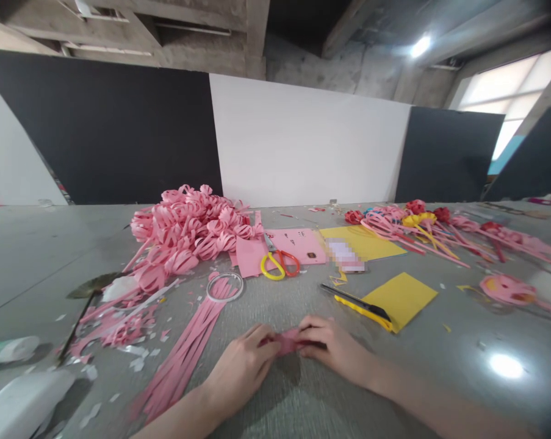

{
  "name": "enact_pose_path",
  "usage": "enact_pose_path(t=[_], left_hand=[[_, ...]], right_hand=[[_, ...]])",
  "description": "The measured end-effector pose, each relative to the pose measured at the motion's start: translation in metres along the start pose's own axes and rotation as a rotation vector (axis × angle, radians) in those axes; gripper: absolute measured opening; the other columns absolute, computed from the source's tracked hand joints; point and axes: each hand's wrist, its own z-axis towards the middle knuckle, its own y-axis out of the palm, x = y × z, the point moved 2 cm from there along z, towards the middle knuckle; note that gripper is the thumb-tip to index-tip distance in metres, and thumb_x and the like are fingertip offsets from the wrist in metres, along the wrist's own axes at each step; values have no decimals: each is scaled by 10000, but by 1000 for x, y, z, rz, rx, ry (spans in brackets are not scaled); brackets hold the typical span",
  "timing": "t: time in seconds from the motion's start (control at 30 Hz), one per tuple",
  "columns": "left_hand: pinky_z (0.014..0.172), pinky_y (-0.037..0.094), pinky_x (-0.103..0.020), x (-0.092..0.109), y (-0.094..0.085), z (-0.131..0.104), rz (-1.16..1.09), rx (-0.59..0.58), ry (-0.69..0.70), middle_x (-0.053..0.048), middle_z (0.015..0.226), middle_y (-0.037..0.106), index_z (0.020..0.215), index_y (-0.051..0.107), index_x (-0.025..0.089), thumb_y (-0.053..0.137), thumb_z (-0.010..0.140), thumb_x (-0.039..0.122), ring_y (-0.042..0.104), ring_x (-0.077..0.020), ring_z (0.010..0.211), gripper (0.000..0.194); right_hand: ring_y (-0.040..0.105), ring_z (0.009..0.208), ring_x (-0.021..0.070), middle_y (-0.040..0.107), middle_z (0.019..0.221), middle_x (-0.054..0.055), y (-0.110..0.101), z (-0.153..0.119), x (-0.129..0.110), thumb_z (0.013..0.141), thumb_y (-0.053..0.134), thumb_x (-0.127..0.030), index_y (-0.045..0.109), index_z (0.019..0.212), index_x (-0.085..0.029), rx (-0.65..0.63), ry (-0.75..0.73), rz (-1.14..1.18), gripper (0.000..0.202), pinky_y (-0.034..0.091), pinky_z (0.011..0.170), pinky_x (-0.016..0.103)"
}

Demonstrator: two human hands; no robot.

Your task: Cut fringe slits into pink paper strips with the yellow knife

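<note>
Between my two hands, low in the middle of the view, is a small piece of pink paper (287, 341). My left hand (245, 363) pinches its left end, fingers curled over it. At the right end, my right hand (327, 344) grips the same paper with thumb and fingers closed. The fingers cover much of the piece, so its full shape is hidden. To the left of my left hand lies a bundle of long pink paper strips (188, 341), with a roll of clear tape (224, 287) resting on its upper end.
Scissors (279, 262) lie on pink sheets (250, 256). A utility knife (362, 305) rests by a yellow sheet (407, 299). Pink paper flowers (188, 225) are heaped back left; more flowers (407, 222) lie back right. A glue bottle (12, 350) and paper scraps (140, 353) are at left.
</note>
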Motion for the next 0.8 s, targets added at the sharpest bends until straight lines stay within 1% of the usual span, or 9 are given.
enact_pose_path(t=[0.1, 0.2, 0.3, 0.47, 0.53, 0.7, 0.8], left_hand=[[732, 430, -256, 2, -2, 0, -41, 13, -9, -18, 922, 510, 950, 560, 229, 414, 855, 170, 508, -145, 841, 184], [736, 435, -260, 3, -2, 1, -24, 3, -7, -17, 943, 505, 980, 542, 232, 442, 845, 169, 509, -146, 847, 180], [694, 446, -248, 3, -1, 1, 66, -17, 25, -14, 908, 512, 991, 526, 228, 413, 862, 148, 512, -145, 819, 189], [650, 459, -274, 7, 1, -2, 237, -73, 99, -38, 871, 526, 866, 524, 168, 409, 859, 126, 508, -176, 800, 123], [640, 466, -275, 8, 1, -2, 249, -85, 102, -43, 861, 524, 878, 512, 156, 423, 852, 123, 510, -177, 786, 98], [638, 473, -265, 7, 2, -3, 226, -62, 59, -41, 866, 509, 894, 488, 156, 421, 845, 100, 513, -169, 780, 100], [643, 469, -262, 6, 3, -4, 217, -54, 54, -40, 869, 503, 896, 486, 161, 406, 851, 102, 510, -167, 783, 109]], right_hand=[[525, 836, 115, 568, 886, 9, 1, 1, 0, 810, 521, -230, 624, 908, -206, 41, 37, 17, 144, 388, 766, 239], [532, 812, 103, 562, 870, 4, 3, 0, -2, 831, 484, -196, 625, 867, -196, 53, 40, -32, 146, 395, 752, 226], [523, 806, 108, 550, 871, 18, 5, -1, -4, 860, 420, -177, 606, 903, -176, 36, -10, -147, 191, 400, 729, 224], [492, 741, 133, 538, 821, 35, 13, -4, -1, 873, 361, -148, 579, 843, -146, 54, -123, -408, 219, 390, 659, 244], [484, 727, 133, 535, 809, 30, 15, -4, 0, 878, 351, -151, 564, 821, -150, 71, -149, -461, 221, 382, 650, 250], [473, 682, 132, 525, 778, 32, 15, -2, -2, 878, 332, -146, 542, 792, -144, 102, -172, -533, 227, 373, 604, 253], [472, 708, 143, 524, 783, 38, 15, -1, -5, 864, 352, -142, 541, 808, -141, 91, -200, -574, 197, 379, 624, 265]])
